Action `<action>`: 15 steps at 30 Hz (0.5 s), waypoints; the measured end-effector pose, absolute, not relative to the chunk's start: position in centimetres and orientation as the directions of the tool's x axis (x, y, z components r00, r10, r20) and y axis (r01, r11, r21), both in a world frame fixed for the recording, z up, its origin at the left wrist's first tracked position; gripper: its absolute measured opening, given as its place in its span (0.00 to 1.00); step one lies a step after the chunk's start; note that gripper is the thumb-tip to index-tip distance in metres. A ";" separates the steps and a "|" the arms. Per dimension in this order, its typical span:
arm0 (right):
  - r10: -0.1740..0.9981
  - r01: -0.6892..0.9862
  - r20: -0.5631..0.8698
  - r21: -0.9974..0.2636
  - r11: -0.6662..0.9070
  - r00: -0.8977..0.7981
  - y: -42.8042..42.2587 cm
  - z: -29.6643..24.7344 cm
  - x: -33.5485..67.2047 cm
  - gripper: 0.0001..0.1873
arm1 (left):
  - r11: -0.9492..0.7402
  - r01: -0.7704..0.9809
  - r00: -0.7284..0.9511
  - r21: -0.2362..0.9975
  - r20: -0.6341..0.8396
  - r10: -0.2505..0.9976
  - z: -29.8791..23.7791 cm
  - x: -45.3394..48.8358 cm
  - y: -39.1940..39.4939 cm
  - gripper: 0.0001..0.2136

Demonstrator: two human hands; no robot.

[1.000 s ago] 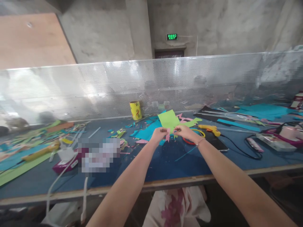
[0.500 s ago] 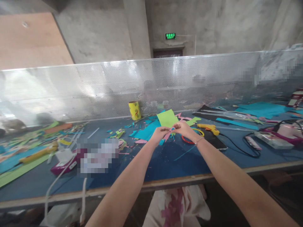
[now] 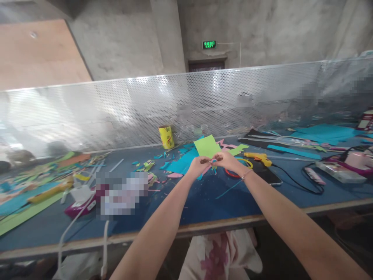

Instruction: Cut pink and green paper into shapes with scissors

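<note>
Above the blue table (image 3: 204, 206), my left hand (image 3: 198, 165) and my right hand (image 3: 224, 158) meet fingertip to fingertip. Both are closed in a pinch on a small pink paper piece (image 3: 206, 170), whose shape is mostly hidden by the fingers. A bit of blue shows at my right fingertips; I cannot tell whether it belongs to the piece. Just behind the hands lie a light green paper square (image 3: 207, 146) and blue paper (image 3: 182, 162). Under my right wrist are a red ring and a yellow ring (image 3: 248, 163), partly covered.
A yellow hot glue gun (image 3: 259, 157) and a dark phone-like slab (image 3: 269, 178) lie to the right. A yellow roll (image 3: 166, 137) stands near the perforated metal screen (image 3: 140, 112). Paper scraps, a second glue gun (image 3: 51, 191) and a magenta power strip (image 3: 80, 208) with white cables are left.
Both hands stay together at nearly the same spot, with fingers slightly shifted around the pink paper piece. The whole view has moved a little.
</note>
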State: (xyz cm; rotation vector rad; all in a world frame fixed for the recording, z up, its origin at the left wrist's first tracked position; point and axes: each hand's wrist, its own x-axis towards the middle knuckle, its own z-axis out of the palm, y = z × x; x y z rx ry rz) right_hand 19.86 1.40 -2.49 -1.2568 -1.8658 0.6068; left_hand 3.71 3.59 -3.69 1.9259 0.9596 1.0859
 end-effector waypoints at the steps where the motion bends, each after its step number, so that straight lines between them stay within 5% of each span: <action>1: 0.918 0.533 0.344 -0.749 0.395 -0.197 1.5 -2.6 19.9 0.10 | -0.476 0.254 0.371 0.842 0.369 0.852 -3.6 3.7 3.5 0.06; 15: 0.924 0.405 0.321 -0.832 0.379 -0.206 0.6 -1.4 19.7 0.08 | -0.492 0.342 0.346 0.801 0.379 0.858 -3.1 3.8 3.0 0.06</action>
